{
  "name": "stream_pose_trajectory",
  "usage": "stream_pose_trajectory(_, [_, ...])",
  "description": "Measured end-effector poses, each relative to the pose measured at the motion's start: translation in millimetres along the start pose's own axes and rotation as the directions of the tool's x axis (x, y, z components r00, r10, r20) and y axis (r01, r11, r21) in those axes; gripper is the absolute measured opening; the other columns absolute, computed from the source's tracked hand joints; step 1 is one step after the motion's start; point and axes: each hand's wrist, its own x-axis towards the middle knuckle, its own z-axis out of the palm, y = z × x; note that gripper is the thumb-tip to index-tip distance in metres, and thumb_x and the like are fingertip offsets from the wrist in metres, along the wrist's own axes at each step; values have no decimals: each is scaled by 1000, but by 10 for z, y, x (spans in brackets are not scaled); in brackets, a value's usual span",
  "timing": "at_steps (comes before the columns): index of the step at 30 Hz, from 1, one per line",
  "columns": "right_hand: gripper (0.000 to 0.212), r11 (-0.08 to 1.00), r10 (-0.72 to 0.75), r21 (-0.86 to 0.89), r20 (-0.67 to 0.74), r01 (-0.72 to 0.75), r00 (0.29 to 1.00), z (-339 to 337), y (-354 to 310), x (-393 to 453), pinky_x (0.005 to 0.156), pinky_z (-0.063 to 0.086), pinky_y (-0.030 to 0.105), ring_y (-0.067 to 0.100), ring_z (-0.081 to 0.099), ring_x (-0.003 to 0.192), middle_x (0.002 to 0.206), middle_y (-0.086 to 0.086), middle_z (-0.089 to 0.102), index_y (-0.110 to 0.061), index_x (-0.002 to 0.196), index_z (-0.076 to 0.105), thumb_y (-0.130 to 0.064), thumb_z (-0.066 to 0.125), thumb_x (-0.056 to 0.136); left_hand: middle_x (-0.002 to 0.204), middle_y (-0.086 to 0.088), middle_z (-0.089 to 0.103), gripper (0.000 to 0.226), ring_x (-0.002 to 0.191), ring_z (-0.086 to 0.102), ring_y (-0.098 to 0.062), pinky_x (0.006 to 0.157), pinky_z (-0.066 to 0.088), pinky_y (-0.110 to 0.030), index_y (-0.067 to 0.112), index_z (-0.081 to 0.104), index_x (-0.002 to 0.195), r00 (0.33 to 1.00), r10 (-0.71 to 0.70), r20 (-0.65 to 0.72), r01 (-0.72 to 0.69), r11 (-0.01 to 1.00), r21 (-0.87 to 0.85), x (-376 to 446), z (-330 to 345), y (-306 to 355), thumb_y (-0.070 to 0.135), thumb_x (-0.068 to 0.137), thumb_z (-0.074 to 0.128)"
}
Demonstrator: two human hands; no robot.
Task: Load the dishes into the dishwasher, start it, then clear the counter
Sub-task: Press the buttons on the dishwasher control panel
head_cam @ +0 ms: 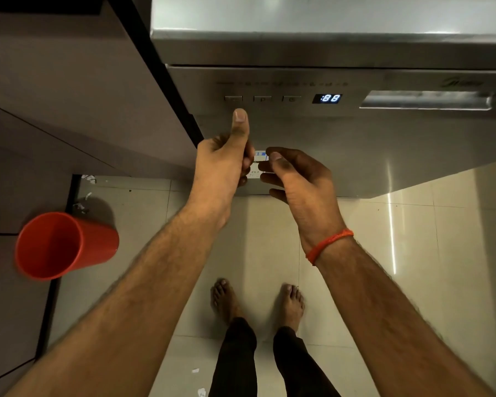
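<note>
So, standing barefoot right in front of the dishwasher [355, 144], door shut, display [327, 98] lit with blue digits. Looks like the loading part is over and the start step is in hand, judging by that closed door.

Left hand [221, 164] up near the control panel, fingers curled in with nothing held, thumb stuck out straight and pointing at the leftmost button [233, 98], tip just below it, not quite touching as far as can be told. Right hand [295, 176] hanging loose beside it, fingers softly curled around nothing, in front of a small sticker [259, 163] on the door. Orange thread [330, 243] round that wrist.

Handling-wise: nothing here to lift. Stiff steel front, rigid and fixed, probably a bit slick under a damp thumb. Small flat buttons in a row of three, set close together, so easy to hit the wrong one; best pressed square on with the thumb pad, a short firm push, probably not much force needed. For opening again, grab the recessed handle [425, 100] on the right of the panel, not the door edge.

Also a red plastic cup [63, 245] over on the left, mouth towards the camera; light, would tip easily.
</note>
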Motion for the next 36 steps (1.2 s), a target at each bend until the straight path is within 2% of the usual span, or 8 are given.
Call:
stream_pose_trajectory(3, [16,1000,-14,-8,12,14,1000,-44,42,-27,80,57,20,8,72,91,101,-3,75,-19,109,71,-22,58,99,49,9,44,55,48,42,-3,53,40,-18,17,55,65,1000,21,19,-22,1000,15,-46,61,-61,59,99,47])
stream_pose_trajectory(6, [19,1000,-20,-13,12,20,1000,-83,62,-56,85,58,28,12,72,94,100,-1,76,-17,111,71,-24,58,99,49,10,44,55,48,43,-4,54,40,-20,17,55,64,999,30,17,-30,999,10,-91,90,-110,59,99,49])
stream_pose_trajectory(10, [15,1000,-8,-15,8,8,1000,-125,76,-84,92,57,37,9,72,93,100,-3,76,-24,108,70,-27,59,99,48,10,44,55,48,42,-3,51,40,-17,18,56,63,999,43,21,-43,999,-6,-126,119,-96,57,100,48])
stream_pose_trajectory(14, [13,1000,-12,-10,12,12,1000,-149,66,-107,91,57,37,7,72,93,101,-5,76,-28,106,70,-27,58,99,49,9,45,54,47,43,-2,50,43,-14,18,55,63,997,73,22,-73,997,-16,-144,174,-32,55,101,48])
stream_pose_trajectory(18, [12,1000,-19,-10,16,19,1000,-172,52,-113,92,57,37,6,72,92,100,-6,76,-30,103,69,-27,58,99,50,8,46,53,48,43,-3,53,43,-17,18,56,63,996,84,23,-83,996,-14,-137,229,28,56,100,48])
stream_pose_trajectory(28, [9,1000,-10,-15,1,10,1000,-229,75,-71,93,57,42,6,72,88,96,-7,77,-32,97,68,-29,60,98,49,8,46,50,43,38,-3,47,38,-17,17,57,66,1000,21,1,-21,998,-52,-48,256,124,55,99,54])
stream_pose_trajectory(32, [9,1000,11,-3,-7,-11,1000,-256,80,-59,94,56,42,7,73,88,96,-6,77,-30,96,68,-27,60,98,48,8,47,39,42,37,-4,46,36,-19,15,54,76,998,-65,-16,61,980,-191,-69,282,184,48,97,62])
stream_pose_trajectory(36, [9,1000,11,-9,-12,-11,1000,-263,80,-51,92,57,40,7,73,88,96,-6,77,-30,98,69,-27,60,98,47,8,44,45,42,36,-5,46,36,-19,17,54,67,999,-42,-26,36,981,-190,-105,330,150,50,98,58])
